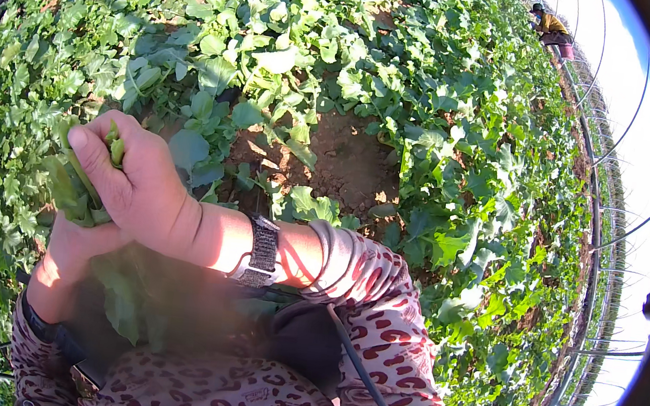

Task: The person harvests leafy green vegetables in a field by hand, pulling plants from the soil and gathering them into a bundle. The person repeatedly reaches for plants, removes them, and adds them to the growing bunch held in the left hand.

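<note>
My right hand point(138, 176) is closed in a fist around green stems and leaves point(81, 190) at the left of the view. Its arm reaches across my body and wears a watch with a dark woven band point(263, 250). Just beneath it, my left hand point(77, 244) grips the same bunch of leafy greens, its fingers mostly hidden. Larger leaves point(120, 300) hang below the two wrists, partly blurred. Leafy green plants point(210, 105) grow in front of both hands.
Bare brown soil point(348, 157) shows between the plants ahead. A dark cable point(368, 376) runs down over my right sleeve. At the far upper right, a person in a yellow top point(553, 24) is beside a pink bucket point(566, 51). Thin curved hoops point(635, 118) line the right edge.
</note>
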Available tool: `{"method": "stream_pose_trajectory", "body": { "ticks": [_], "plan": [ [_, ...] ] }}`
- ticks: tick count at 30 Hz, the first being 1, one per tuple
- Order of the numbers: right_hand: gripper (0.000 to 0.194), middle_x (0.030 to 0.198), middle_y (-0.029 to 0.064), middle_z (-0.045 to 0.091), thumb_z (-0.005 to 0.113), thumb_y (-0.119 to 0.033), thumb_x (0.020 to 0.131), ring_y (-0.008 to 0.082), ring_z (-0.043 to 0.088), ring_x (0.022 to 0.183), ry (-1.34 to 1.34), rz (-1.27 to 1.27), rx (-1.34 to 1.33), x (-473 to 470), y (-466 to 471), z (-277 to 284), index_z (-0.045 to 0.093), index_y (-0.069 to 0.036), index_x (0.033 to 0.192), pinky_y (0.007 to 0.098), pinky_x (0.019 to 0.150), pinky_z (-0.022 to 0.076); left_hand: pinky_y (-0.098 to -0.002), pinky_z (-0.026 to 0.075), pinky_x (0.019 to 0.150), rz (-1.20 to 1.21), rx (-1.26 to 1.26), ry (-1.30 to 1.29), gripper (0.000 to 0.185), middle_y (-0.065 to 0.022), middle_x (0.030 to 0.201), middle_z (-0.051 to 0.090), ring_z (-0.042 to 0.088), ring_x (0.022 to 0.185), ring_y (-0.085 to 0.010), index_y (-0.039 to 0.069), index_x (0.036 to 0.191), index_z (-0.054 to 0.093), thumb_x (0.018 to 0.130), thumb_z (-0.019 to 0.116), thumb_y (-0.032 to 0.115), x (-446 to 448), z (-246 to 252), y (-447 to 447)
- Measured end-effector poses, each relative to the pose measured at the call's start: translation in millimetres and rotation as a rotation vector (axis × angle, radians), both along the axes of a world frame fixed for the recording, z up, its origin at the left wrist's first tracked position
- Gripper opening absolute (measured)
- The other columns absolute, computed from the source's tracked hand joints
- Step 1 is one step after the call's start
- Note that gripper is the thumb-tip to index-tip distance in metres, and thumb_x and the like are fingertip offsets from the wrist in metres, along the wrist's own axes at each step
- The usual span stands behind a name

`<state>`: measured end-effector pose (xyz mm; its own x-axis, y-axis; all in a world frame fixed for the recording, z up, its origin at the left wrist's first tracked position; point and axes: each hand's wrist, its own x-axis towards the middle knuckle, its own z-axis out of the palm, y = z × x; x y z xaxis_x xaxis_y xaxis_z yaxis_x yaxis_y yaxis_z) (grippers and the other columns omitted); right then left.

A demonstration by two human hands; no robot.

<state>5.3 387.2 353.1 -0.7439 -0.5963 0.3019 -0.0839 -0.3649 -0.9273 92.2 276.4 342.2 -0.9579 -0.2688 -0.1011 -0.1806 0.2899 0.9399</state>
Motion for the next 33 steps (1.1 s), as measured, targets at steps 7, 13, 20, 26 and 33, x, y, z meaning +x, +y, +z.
{"method": "stream_pose_trajectory", "body": {
  "ticks": [7, 13, 20, 26, 33],
  "plan": [
    [0.042, 0.075, 0.0149, 0.061, 0.048, -0.038, 0.092, 0.0236, 0.059, 0.070, 0.350, 0.009, 0.647, -79.9, 173.8, -65.5, 0.062, 0.001, 0.083, 0.0335, 0.064, 0.0460, -0.0289, 0.045, 0.077, 0.037, 0.271, 0.074, 0.056, -0.0078, 0.093, 0.058, 0.055, 0.088, -0.0160, 0.000, 0.118, 0.045, 0.065, 0.063, 0.001, 20.3, -6.8, -34.1],
    [0.027, 0.096, 0.0157, 0.060, 0.043, -0.020, 0.091, 0.0239, 0.063, 0.076, -0.544, -1.208, 0.813, -104.1, 374.2, -144.9, 0.053, 0.003, 0.102, 0.0283, 0.065, 0.0537, -0.0327, 0.043, 0.081, 0.059, 0.179, 0.080, 0.070, -0.0104, 0.093, 0.057, 0.054, 0.089, -0.0191, 0.001, 0.129, 0.031, 0.065, 0.061, 0.004, 19.7, -3.5, -36.7],
    [0.024, 0.095, 0.0143, 0.048, 0.032, -0.010, 0.089, 0.0296, 0.060, 0.067, -0.832, -1.218, 0.075, -147.7, 415.4, -219.8, 0.042, -0.001, 0.110, 0.0468, 0.062, 0.0553, -0.0335, 0.044, 0.088, 0.017, 0.228, -0.073, 0.071, -0.0084, 0.100, 0.057, 0.055, 0.094, -0.0185, 0.002, 0.127, 0.034, 0.064, 0.064, -0.003, 17.8, 0.1, -28.1],
    [0.014, 0.056, -0.0010, 0.040, 0.039, -0.012, 0.086, 0.0123, 0.032, 0.040, -0.987, -1.387, 0.222, -149.0, 428.4, -242.1, 0.051, -0.009, 0.080, 0.0330, 0.044, 0.0448, -0.0314, 0.044, 0.088, 0.042, 0.207, -0.214, 0.070, -0.0073, 0.101, 0.057, 0.055, 0.097, -0.0166, 0.002, 0.127, 0.036, 0.064, 0.064, -0.005, 15.2, 0.1, -27.9],
    [0.024, 0.061, 0.0007, 0.051, 0.059, -0.015, 0.076, 0.0093, 0.036, 0.038, -0.878, -1.113, 0.539, -148.3, 423.4, -236.0, 0.051, -0.004, 0.096, 0.0288, 0.036, 0.0409, -0.0308, 0.044, 0.088, -0.054, 0.164, -0.194, 0.069, -0.0066, 0.104, 0.055, 0.055, 0.097, -0.0162, 0.003, 0.126, 0.037, 0.063, 0.065, -0.005, 12.8, -3.7, -24.7]
  ]
}}
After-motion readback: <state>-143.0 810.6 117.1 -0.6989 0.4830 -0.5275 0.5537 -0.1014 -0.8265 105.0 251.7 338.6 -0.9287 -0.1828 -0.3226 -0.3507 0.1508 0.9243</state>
